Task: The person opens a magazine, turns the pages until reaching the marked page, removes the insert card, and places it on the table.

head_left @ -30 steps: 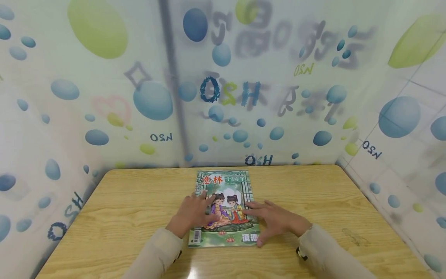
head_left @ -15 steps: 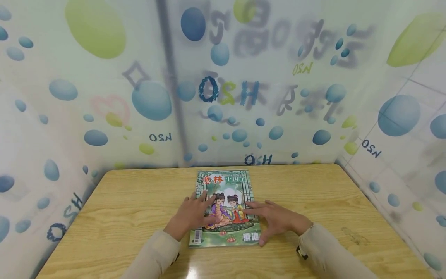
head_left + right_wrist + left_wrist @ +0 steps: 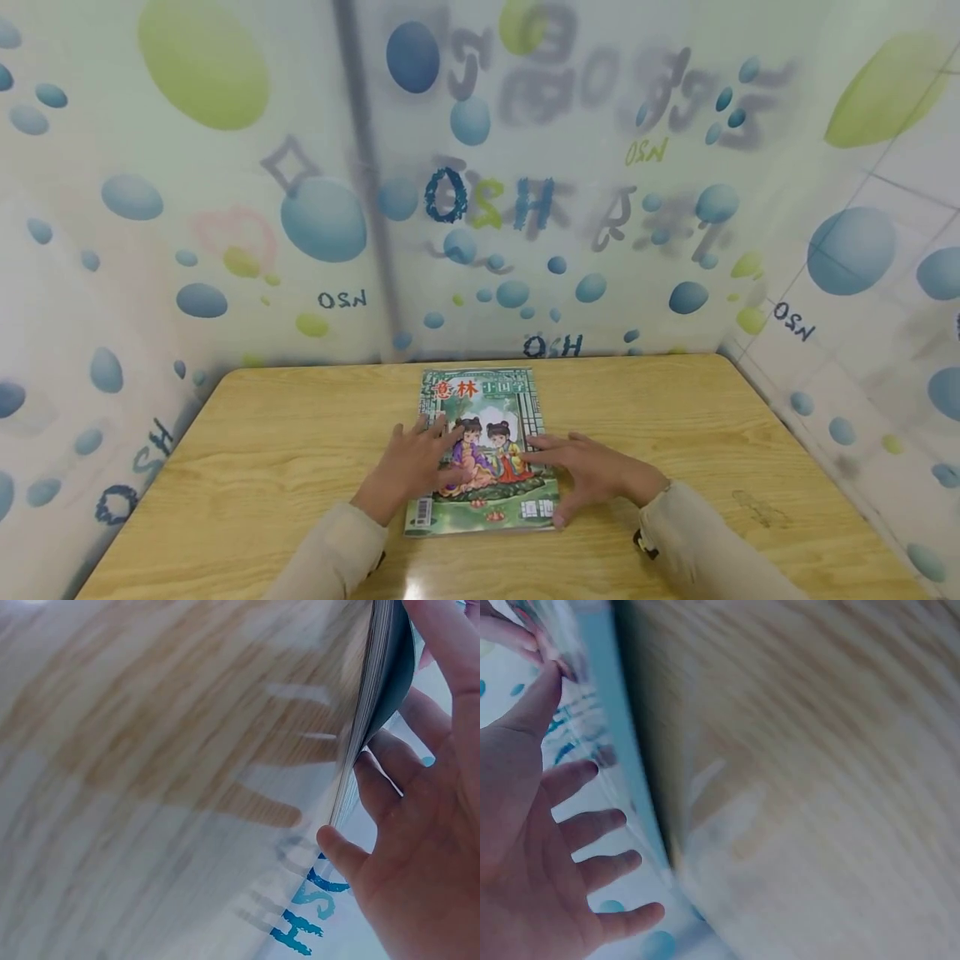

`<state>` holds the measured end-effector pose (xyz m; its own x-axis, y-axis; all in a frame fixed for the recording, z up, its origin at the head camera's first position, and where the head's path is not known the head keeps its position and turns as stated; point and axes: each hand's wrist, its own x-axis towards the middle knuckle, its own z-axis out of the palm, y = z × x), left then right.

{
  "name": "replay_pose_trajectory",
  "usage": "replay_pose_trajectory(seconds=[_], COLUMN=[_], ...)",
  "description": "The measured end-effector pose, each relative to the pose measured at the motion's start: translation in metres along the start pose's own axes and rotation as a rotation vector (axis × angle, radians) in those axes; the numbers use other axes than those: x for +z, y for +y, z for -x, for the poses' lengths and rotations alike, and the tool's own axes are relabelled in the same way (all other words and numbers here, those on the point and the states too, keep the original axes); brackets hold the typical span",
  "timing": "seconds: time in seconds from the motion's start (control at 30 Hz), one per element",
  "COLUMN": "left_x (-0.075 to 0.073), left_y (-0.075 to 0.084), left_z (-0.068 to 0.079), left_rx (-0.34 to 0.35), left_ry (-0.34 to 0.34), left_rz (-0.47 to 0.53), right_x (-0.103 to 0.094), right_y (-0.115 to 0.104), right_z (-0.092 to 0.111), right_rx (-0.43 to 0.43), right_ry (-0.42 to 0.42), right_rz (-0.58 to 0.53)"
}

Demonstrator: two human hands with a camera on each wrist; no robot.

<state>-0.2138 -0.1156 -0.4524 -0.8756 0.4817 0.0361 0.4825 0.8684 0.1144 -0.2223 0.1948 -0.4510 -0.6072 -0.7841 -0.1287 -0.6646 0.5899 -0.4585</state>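
Observation:
A magazine [image 3: 487, 508] with a green cover and two drawn figures in robes lies flat on the wooden table, its title at the far end. My left hand [image 3: 405, 468] rests over its left side, fingers spread and fairly straight. At the right edge, my right hand [image 3: 600, 473] touches the magazine with extended fingers, its thumb by the near right corner. The left wrist view shows the left fingers [image 3: 604, 829] along the magazine's edge [image 3: 622, 720]. Page edges [image 3: 364, 697] show beside the right fingers [image 3: 382, 780] in the right wrist view.
The wooden table [image 3: 300, 433] reaches to a wall [image 3: 465, 275] printed with blue and green drops and H2O lettering. Side walls [image 3: 847, 358] stand close on the left and right. A dark scribble [image 3: 757, 507] marks the table at right.
Both hands and the magazine keep nearly the same place on the table. Only the head view has shifted slightly.

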Motion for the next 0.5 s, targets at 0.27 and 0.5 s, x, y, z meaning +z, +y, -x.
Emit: replay_pose_trajectory(seconds=[0.27,0.5], left_x=[-0.002,-0.003], left_y=[0.021,0.038], left_z=[-0.005,-0.003], left_rx=[0.206,0.276], left_ry=[-0.058,-0.125], left_rz=[0.087,0.048], right_x=[0.0,-0.002], right_y=[0.0,0.0], right_z=[-0.002,-0.004], right_rx=[0.05,0.067], right_ry=[0.005,0.014], right_rz=[0.018,0.011])
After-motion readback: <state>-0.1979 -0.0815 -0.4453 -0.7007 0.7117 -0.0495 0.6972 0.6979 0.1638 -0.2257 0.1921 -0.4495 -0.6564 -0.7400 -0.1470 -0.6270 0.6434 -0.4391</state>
